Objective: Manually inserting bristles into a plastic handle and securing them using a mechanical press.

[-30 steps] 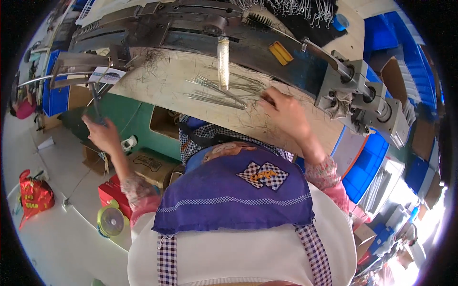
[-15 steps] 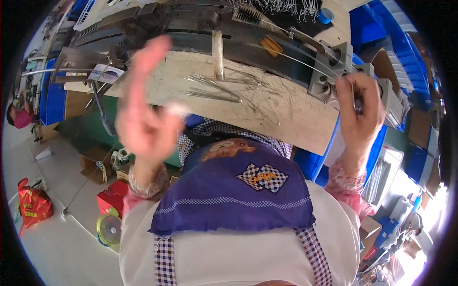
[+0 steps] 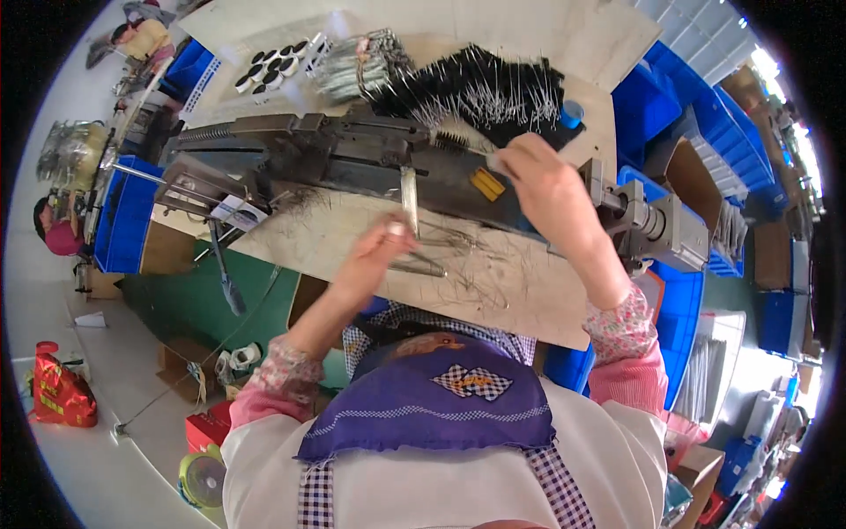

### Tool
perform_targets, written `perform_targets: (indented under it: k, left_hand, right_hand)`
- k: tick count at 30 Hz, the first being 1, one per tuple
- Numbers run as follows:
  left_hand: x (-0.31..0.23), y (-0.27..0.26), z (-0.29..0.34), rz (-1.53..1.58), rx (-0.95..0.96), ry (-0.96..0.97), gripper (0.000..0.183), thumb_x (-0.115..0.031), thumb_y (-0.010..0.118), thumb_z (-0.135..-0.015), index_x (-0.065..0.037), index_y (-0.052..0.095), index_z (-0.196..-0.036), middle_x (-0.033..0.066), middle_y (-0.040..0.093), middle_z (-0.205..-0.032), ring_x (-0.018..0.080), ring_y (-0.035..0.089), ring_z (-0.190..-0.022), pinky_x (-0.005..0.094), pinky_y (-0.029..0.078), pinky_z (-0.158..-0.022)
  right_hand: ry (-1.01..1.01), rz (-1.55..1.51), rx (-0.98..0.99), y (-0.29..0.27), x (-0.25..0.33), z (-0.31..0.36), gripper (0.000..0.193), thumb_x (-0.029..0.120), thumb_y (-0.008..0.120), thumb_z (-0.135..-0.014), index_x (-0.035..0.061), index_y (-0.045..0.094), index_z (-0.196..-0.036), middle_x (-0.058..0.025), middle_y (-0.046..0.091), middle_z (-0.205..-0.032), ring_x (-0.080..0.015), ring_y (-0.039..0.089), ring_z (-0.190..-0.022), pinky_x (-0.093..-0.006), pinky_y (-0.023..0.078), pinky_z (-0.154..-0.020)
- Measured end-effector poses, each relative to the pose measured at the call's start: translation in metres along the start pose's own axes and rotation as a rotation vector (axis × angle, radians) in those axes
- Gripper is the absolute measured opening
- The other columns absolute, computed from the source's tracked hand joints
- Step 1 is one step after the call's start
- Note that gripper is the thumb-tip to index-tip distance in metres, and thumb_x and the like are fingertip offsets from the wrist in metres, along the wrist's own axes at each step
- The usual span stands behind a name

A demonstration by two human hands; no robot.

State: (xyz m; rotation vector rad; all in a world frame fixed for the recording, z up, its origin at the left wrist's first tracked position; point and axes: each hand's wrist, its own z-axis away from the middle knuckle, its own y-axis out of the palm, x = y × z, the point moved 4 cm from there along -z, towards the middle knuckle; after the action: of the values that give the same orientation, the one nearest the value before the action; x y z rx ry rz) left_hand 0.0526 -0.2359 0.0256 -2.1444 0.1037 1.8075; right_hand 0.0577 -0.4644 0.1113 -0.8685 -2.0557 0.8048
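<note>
My left hand (image 3: 374, 256) is slightly blurred, its fingers curled together beside the upright pale metal bar (image 3: 409, 201) at the front of a long dark metal machine (image 3: 352, 172). Something white shows at its fingertips; what it grips, if anything, is hidden. Over the machine's right part, my right hand (image 3: 555, 189) is closed in a pinch with a small whitish bit at the fingertips, too unclear to name. A yellow-orange block (image 3: 486, 184) sits on the machine just left of it. Thin metal wires (image 3: 449, 238) lie loose on the wooden board (image 3: 529, 295) below both hands.
A grey cylindrical machine head (image 3: 656, 225) stands at the right end. Behind lie hooked wire pieces (image 3: 485, 97) on black cloth, a bundle of wires (image 3: 366, 66), black-and-white round pieces (image 3: 273, 66) and a blue cap (image 3: 572, 114). A lever (image 3: 225, 269) hangs at left. Blue bins (image 3: 652, 97) flank the right.
My right hand has left the machine head at the right and moved left over the machine. My left hand has come right, its fingers now curled. The view has tilted up, showing more of the table's back.
</note>
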Motion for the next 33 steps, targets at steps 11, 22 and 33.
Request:
perform_targets:
  k: [11,22,33]
  left_hand:
    - [-0.189,-0.08,-0.038,1.358,0.383,0.372,0.019,-0.018,0.046,-0.095,-0.008,0.041,-0.079,0.0053,0.047,-0.081,0.0081,0.036,-0.041,0.0243,0.026,-0.034]
    - [-0.081,-0.015,-0.025,1.165,0.483,-0.405,0.025,-0.027,0.044,-0.1,-0.007,0.057,-0.092,0.0135,0.055,-0.112,0.0047,0.047,-0.047,0.017,0.031,-0.032]
    - [-0.014,-0.121,0.025,0.934,0.329,0.068,0.03,-0.021,0.054,-0.094,0.002,0.064,-0.078,0.0022,0.043,-0.046,0.0075,0.037,-0.038,0.024,0.025,-0.034]
  right_hand:
    - [-0.155,0.24,0.084,0.023,-0.002,-0.028,0.014,0.009,0.063,-0.07,0.0046,0.055,-0.081,-0.0091,0.053,-0.08,-0.0257,0.059,-0.078,-0.0338,0.051,-0.065]
    - [-0.054,0.221,0.237,0.03,-0.005,-0.029,0.014,0.002,0.06,-0.067,0.0025,0.053,-0.079,-0.0107,0.052,-0.083,-0.0262,0.059,-0.081,-0.0336,0.052,-0.067]
    - [0.019,0.179,0.113,-0.015,-0.024,-0.049,0.017,0.01,0.055,-0.08,0.0039,0.061,-0.095,-0.012,0.062,-0.085,-0.0303,0.062,-0.079,-0.0397,0.052,-0.07]
